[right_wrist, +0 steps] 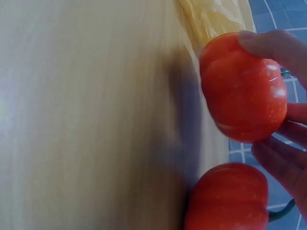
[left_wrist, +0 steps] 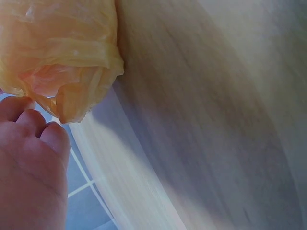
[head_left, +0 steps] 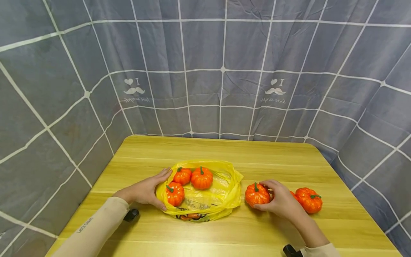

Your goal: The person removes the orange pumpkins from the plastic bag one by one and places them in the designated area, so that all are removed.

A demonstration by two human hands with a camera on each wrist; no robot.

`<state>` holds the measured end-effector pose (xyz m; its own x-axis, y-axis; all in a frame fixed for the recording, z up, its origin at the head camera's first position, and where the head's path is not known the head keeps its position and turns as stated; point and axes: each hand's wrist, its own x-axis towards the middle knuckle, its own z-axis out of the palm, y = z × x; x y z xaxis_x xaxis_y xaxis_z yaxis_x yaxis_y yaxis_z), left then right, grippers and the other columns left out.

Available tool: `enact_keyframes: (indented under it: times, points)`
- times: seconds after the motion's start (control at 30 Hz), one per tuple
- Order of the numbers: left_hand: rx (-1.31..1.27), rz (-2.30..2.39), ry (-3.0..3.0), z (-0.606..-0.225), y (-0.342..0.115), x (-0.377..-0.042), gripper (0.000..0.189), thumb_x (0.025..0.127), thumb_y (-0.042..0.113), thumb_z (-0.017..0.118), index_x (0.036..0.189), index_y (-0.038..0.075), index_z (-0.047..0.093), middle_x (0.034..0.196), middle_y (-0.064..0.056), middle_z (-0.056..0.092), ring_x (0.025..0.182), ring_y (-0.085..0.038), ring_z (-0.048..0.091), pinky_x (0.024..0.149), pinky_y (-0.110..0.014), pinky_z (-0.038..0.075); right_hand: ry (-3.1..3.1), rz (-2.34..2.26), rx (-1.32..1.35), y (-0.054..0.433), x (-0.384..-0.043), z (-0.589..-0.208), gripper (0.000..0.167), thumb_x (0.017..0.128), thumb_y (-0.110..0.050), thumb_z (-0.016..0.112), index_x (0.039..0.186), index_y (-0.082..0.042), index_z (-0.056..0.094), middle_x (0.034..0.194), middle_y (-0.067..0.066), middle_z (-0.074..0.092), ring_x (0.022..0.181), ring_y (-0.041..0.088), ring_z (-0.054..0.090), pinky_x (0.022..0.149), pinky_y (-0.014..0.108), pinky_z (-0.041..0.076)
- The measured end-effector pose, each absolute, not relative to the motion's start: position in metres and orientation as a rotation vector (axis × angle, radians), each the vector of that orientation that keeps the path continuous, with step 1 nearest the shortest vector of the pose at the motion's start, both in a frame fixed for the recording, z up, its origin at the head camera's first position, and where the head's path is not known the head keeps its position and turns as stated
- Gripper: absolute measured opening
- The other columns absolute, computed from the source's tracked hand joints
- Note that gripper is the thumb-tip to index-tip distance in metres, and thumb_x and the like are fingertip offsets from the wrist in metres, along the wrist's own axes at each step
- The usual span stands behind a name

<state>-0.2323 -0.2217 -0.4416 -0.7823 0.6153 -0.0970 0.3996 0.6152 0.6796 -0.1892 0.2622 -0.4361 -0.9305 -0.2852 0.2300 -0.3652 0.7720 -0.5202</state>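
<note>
A yellow plastic bag [head_left: 221, 189] lies with its mouth spread wide on the wooden table. Inside, toward its left, sit three small orange pumpkins with green stems, one of them the rear-right pumpkin [head_left: 202, 178]. My left hand [head_left: 149, 191] holds the bag's left side, fingers at the back and thumb at the front; the left wrist view shows its fingers [left_wrist: 55, 139] against the thin plastic. Just right of the bag, my right hand [head_left: 280, 200] grips another pumpkin [head_left: 257, 195] between thumb and fingers. The right wrist view shows this pumpkin [right_wrist: 242, 88] above the tabletop.
Right of my right hand rests a pumpkin [head_left: 309, 200], with another [head_left: 293, 195] mostly hidden behind the hand. The wooden table [head_left: 192, 150] ends at a grey curtain [head_left: 205, 89] with white grid lines, which also runs along both sides.
</note>
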Motion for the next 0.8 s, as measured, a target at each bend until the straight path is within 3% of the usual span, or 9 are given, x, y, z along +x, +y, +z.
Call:
enact_keyframes:
  times: [0.53, 0.8]
  points:
    - [0.808, 0.952, 2.517, -0.442, -0.221, -0.233, 0.129, 0.066, 0.040, 0.095, 0.161, 0.002, 0.016, 0.167, -0.019, 0.002, 0.151, -0.040, 0.001, 0.116, -0.063, 0.011, -2.948, 0.698, 0.572, 0.266, -0.187, -0.429, 0.077, 0.063, -0.038, 0.096, 0.121, 0.004, 0.067, 0.119, 0.017, 0.067, 0.110, 0.036, 0.064, 0.092, 0.051, 0.052]
    - [0.805, 0.951, 2.516, -0.444, -0.221, -0.233, 0.130, 0.065, 0.041, 0.095, 0.161, 0.004, 0.016, 0.167, -0.018, 0.002, 0.151, -0.039, 0.001, 0.116, -0.063, 0.012, -2.942, 0.639, 0.624, 0.256, -0.183, -0.422, 0.100, 0.065, -0.036, 0.095, 0.143, 0.007, 0.050, 0.136, 0.026, 0.057, 0.123, 0.045, 0.054, 0.100, 0.058, 0.045]
